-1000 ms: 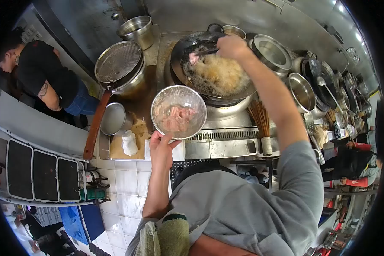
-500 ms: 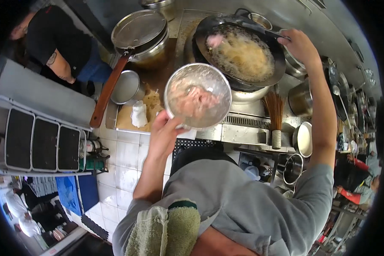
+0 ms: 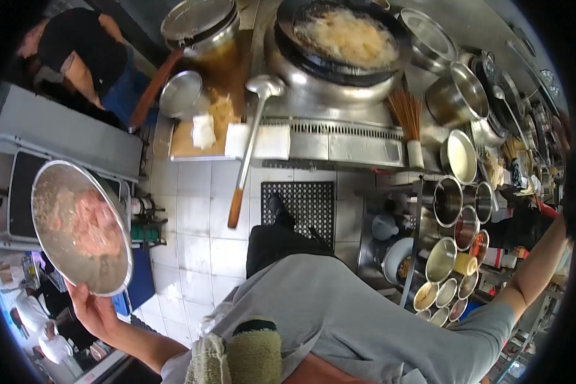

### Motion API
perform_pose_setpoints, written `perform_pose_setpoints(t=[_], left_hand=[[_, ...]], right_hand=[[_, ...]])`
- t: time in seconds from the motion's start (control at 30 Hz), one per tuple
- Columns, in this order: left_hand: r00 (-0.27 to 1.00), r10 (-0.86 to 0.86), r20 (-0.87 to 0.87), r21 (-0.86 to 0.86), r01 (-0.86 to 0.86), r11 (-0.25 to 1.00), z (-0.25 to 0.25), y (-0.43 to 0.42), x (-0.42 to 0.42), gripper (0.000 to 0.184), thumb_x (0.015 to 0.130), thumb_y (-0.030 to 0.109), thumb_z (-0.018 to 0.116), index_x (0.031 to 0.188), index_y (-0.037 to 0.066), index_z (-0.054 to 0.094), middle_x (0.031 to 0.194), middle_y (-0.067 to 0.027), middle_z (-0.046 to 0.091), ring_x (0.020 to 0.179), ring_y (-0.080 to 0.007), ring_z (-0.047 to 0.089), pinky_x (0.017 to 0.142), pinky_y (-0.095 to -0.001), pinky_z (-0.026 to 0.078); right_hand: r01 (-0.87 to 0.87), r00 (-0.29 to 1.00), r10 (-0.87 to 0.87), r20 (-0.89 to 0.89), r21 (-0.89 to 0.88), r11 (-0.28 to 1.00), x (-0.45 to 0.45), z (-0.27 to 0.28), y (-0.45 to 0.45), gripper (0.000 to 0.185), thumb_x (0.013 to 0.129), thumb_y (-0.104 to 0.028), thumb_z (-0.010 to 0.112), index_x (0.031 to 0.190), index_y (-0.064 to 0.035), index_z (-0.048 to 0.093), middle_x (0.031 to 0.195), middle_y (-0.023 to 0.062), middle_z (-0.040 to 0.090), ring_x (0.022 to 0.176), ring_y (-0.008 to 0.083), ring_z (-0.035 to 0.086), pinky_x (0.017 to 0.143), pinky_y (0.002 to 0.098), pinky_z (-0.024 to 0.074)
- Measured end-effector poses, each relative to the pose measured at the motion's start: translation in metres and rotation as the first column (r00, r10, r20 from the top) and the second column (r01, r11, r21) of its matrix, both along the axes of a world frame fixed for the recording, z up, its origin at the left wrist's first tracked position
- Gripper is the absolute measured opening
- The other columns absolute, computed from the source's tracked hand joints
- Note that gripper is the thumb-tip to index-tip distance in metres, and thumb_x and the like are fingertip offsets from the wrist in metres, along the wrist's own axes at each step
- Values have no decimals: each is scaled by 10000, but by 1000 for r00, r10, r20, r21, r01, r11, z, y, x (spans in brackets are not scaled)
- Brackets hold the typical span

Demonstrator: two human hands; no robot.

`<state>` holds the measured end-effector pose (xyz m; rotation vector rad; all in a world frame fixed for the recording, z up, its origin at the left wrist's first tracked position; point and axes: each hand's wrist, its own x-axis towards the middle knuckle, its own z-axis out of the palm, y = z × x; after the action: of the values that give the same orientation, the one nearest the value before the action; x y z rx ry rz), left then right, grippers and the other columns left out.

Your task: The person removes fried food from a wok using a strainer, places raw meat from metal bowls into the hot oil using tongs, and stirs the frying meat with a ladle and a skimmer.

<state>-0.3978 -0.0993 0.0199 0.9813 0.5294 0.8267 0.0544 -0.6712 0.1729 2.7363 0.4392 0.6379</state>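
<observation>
My left hand (image 3: 96,310) grips the lower rim of a metal bowl (image 3: 118,259), held tilted out to the left. Raw pinkish meat (image 3: 96,221) lies inside it. My right forearm (image 3: 534,272) stretches to the far right, where the hand is lost in the dark edge of the view, so its fingers cannot be made out. On the burner at the top sits a black wok (image 3: 400,48) with bubbling, yellowish oil (image 3: 345,38). A ladle (image 3: 265,86) with a wooden handle end rests on the stove's front, its handle jutting over the floor.
A lidded pot (image 3: 198,22), a small metal bowl (image 3: 180,94) and a white cloth (image 3: 203,132) are left of the wok. To the right stand a bamboo brush (image 3: 406,118), a steel pot (image 3: 457,96) and several containers. A co-worker (image 3: 86,54) stands upper left.
The bowl of meat has swung from beside the wok to the far left with my left hand. My right hand has left the wok's handle for the far right. The ladle now shows.
</observation>
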Motion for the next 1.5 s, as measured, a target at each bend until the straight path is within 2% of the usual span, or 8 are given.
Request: perform_pose_setpoints(t=[0.27,0.53,0.7,0.83,1.1,1.33,1.43,1.5], left_hand=[[982,-180,-52,-32,179,983,-17,-71,-35,498,859,6,510,1341,7,384,1314,-172,481,1217,-295,468,1035,-479,369],[923,-376,-85,-20,376,926,-62,-156,55,262,841,11,548,1102,-15,552,1055,-147,634,917,-250,641,773,-451,561],[859,-500,-107,75,508,858,-87,-180,110,65,822,-42,568,823,22,556,934,-86,658,809,-183,653,718,-366,575],[823,-552,-134,299,565,769,-106,-175,156,134,793,-72,556,715,23,501,1048,-87,572,917,-133,592,683,-250,537],[780,-624,-43,-54,622,781,-140,-143,278,106,809,-88,518,778,13,512,955,-82,613,842,-144,626,669,-270,568],[768,-621,-154,-115,611,784,-160,-117,362,201,852,13,490,1039,-2,560,1008,-112,634,902,-191,636,747,-372,567],[807,-575,-133,-159,555,816,-167,-117,370,73,834,8,515,896,26,550,986,-98,625,901,-189,633,734,-377,578],[842,-511,-175,-202,477,855,-159,-127,370,68,828,0,516,876,34,550,988,-96,629,897,-193,634,729,-374,577]], right_hand=[[-174,926,273,-262,348,921,-10,-59,-160,429,948,-276,550,1273,3,528,1255,123,573,1146,167,524,995,287,375],[-441,770,606,-198,522,730,-149,-87,8,363,845,-138,638,1168,22,593,1051,163,646,962,239,615,870,312,453],[-649,633,730,-256,337,682,-177,-96,90,323,753,-132,683,1046,-2,644,956,156,664,861,341,631,762,388,497],[-687,656,719,-229,212,695,-143,-125,140,185,755,-154,683,900,-41,668,852,101,664,764,301,645,690,386,511],[-667,687,634,-355,35,744,-27,-103,182,159,747,-188,689,840,-60,674,809,100,661,803,296,631,713,398,500],[-480,864,494,-91,141,866,100,-72,198,251,757,-215,694,954,-60,680,905,155,657,918,326,613,805,420,475],[-462,853,485,-192,152,874,174,-121,239,266,774,-265,648,951,-69,682,943,144,659,941,320,621,817,420,498],[-186,844,158,-512,-3,983,210,-158,291,261,812,-186,564,1005,-49,673,1037,152,665,1000,276,641,846,409,518]])
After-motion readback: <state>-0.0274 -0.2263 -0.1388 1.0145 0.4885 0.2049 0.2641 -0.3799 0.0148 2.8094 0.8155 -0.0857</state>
